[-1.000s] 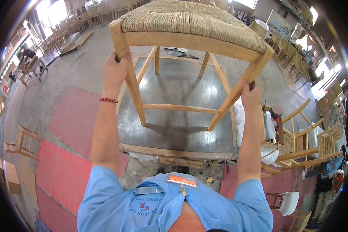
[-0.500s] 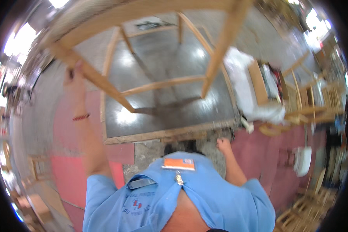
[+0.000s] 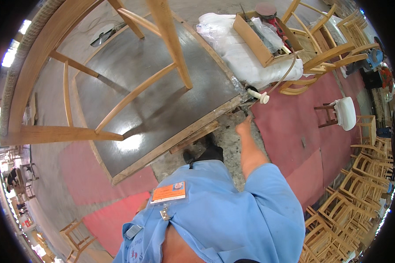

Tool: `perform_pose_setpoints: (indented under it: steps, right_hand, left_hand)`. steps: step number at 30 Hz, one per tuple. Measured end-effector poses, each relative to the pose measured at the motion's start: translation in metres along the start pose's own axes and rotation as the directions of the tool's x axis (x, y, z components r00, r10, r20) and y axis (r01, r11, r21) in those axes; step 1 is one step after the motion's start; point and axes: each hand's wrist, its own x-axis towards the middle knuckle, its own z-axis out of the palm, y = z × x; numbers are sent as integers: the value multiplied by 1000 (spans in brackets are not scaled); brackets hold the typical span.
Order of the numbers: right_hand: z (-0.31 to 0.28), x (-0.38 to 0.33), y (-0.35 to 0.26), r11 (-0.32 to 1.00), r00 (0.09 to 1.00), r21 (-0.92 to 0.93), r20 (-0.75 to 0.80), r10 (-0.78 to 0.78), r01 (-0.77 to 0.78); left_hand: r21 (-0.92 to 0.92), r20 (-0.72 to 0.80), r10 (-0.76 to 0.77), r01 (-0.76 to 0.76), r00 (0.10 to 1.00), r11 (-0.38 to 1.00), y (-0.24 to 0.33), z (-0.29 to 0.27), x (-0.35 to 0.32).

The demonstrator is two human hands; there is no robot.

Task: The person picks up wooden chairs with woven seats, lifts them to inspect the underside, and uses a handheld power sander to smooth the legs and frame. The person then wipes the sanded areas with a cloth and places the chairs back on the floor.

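Note:
A wooden chair (image 3: 136,98) with a woven-cord edge (image 3: 11,83) stands on a dark, metal-topped table (image 3: 162,114) framed in wood. Its legs rest on the tabletop, and its upper part runs out to the upper left. My right hand (image 3: 243,127) is low beside the table's near right corner, just below a white nozzle-like fitting (image 3: 263,97). Nothing shows in that hand; a finger looks stretched forward, the others are partly hidden. My left hand is out of sight; only a bit of skin shows beside my badge (image 3: 169,193).
White wrapped padding (image 3: 228,48) carries a cardboard box (image 3: 254,41) holding a sander (image 3: 274,26) with a hose. More wooden chairs (image 3: 333,55) stand beyond it. A white-seated stool (image 3: 344,114) is on the right, with several stacked chair frames (image 3: 338,215) behind. Red mats (image 3: 294,144) cover the floor.
My left hand has left the chair and gone from view. My view has turned, so table and chair appear shifted left. My right hand now shows closer to the table corner.

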Motion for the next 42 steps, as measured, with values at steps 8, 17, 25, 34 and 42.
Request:
perform_pose_setpoints:
  steps: [8,17,25,34,42]
  right_hand:
    - [-32,17,24,991,928,133,372,-23,-29]
    - [-55,-78,174,981,739,-14,656,153,-191]
    - [-104,-46,336,763,755,346,597,270,-546]
    - [-179,-38,529,404,808,718,392,440,-568]
    - [-172,-87,597,77,624,747,488,610,-660]
  left_hand:
    - [10,-169,35,-34,985,999,-21,-18,79]
    - [109,208,304,-331,930,937,100,52,111]
    - [525,270,389,-473,881,708,282,198,68]
    - [353,565,746,-920,352,167,498,442,-34]
    - [187,403,879,-963,256,195,650,546,-68]
